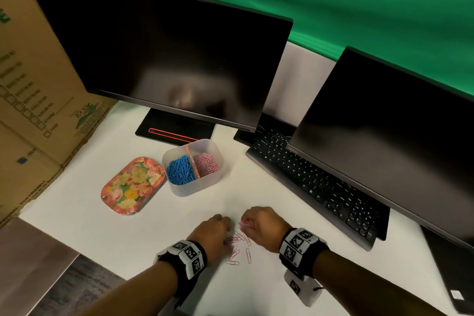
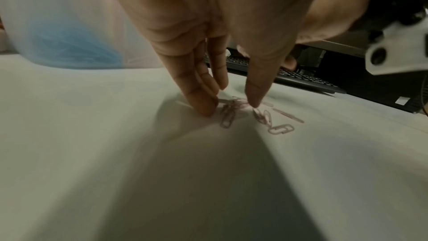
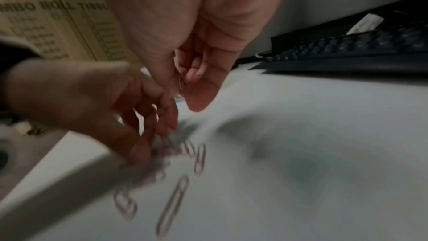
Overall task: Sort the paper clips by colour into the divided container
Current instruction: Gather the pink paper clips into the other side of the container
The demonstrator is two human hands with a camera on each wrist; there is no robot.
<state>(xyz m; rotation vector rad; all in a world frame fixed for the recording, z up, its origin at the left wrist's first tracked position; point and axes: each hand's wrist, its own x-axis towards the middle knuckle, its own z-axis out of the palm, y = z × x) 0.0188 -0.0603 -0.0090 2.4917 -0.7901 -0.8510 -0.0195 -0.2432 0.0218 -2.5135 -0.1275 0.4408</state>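
A translucent divided container (image 1: 195, 188) stands mid-table, with blue clips (image 1: 180, 170) in its left compartment and pink clips (image 1: 207, 163) in its right. Several loose pink paper clips (image 1: 238, 247) lie on the white table near the front edge. My left hand (image 2: 231, 106) reaches down onto them; its fingertips (image 2: 206, 107) and thumb touch the table on either side of a small cluster (image 2: 228, 117), apart from each other. My right hand (image 1: 247, 224), just right of the left, pinches a bunch of pink clips (image 3: 181, 82) between thumb and curled fingers.
A floral tray (image 1: 133, 185) sits left of the container. Two dark monitors (image 1: 164, 54) and a black keyboard (image 1: 315, 187) fill the back and right. A cardboard box (image 1: 33, 100) stands at the left. The table's front-left edge (image 1: 51, 236) is close.
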